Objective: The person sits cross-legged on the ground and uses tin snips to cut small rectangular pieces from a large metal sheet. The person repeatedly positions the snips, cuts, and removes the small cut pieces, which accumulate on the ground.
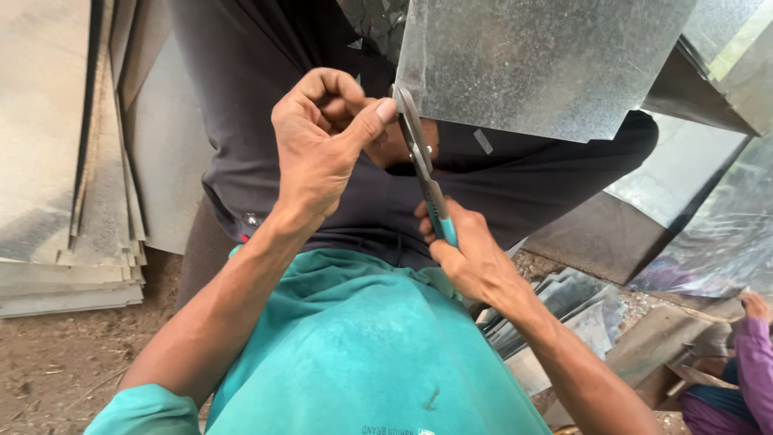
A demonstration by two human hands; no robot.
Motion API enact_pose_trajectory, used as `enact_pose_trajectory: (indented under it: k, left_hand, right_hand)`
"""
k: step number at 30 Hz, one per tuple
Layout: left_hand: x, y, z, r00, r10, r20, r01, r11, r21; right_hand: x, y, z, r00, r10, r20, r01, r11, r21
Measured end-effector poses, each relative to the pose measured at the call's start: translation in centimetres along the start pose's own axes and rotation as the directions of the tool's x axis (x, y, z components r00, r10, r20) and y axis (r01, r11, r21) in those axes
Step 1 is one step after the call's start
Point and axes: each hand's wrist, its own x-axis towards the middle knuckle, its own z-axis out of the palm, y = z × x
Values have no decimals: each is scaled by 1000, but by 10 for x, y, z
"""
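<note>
Item: tin snips, teal-handled, gripped in the closed right hand. The long axis runs up and slightly left from that hand, and the blade tips meet the lower left corner of a galvanized metal sheet.

Item: the sheet, spangled grey, lies above and ahead of both hands, its lower edge slanting down to the right.

Left hand: closed, thumb and fingers pinching at the sheet's corner just beside the blades (what exactly it pinches is hidden); it is the nearer hand to the cut edge.

Surroundings: no worktop shows; the sheet rests over dark trousers. Stacked metal sheets lie on a dirt floor at left, more offcuts at right. Another person's purple sleeve shows at the far right.
</note>
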Motion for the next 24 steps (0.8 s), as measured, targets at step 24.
enact_pose_trajectory:
  k: [24]
  left_hand:
    - [40,-48,118,957,-158,241,139,986,94]
  right_hand:
    - [-39,146,17,908,328,-263,-177,866,467]
